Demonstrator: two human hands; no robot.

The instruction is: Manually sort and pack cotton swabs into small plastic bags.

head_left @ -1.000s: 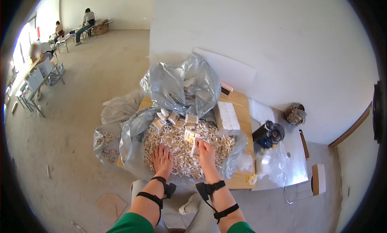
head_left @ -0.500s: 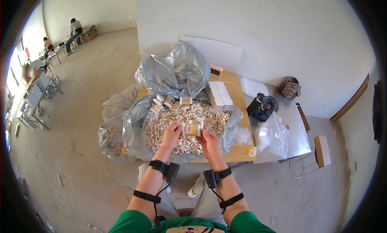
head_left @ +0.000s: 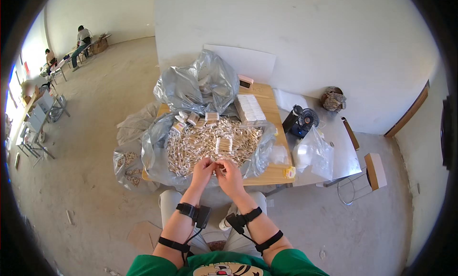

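My left hand (head_left: 204, 172) and my right hand (head_left: 229, 175) meet at the near side of a big heap of loose cotton swabs (head_left: 191, 149). Both have their fingers pinched, thumbs and fingertips nearly touching. Whatever they hold, if anything, is too small or hidden to make out. Just beyond my right hand, a flat bundle of cotton swabs (head_left: 223, 145) lies on the heap. Several small packs of swabs (head_left: 193, 118) rest at the heap's far edge. A grey plastic bag (head_left: 155, 144) lies spread beneath and around the heap.
A bulky grey bag (head_left: 186, 87) and a stack of white packs (head_left: 250, 109) stand at the wooden table's (head_left: 274, 111) far side. A metal side table (head_left: 346, 164) holds a small black fan (head_left: 308, 118) and a clear bag (head_left: 315, 154). Other people sit far left.
The yellow-labelled pack of cotton swabs has left my hands; a bundle now lies on the heap beyond them. Both hands have drawn nearer to me and come together. The view has shifted slightly.
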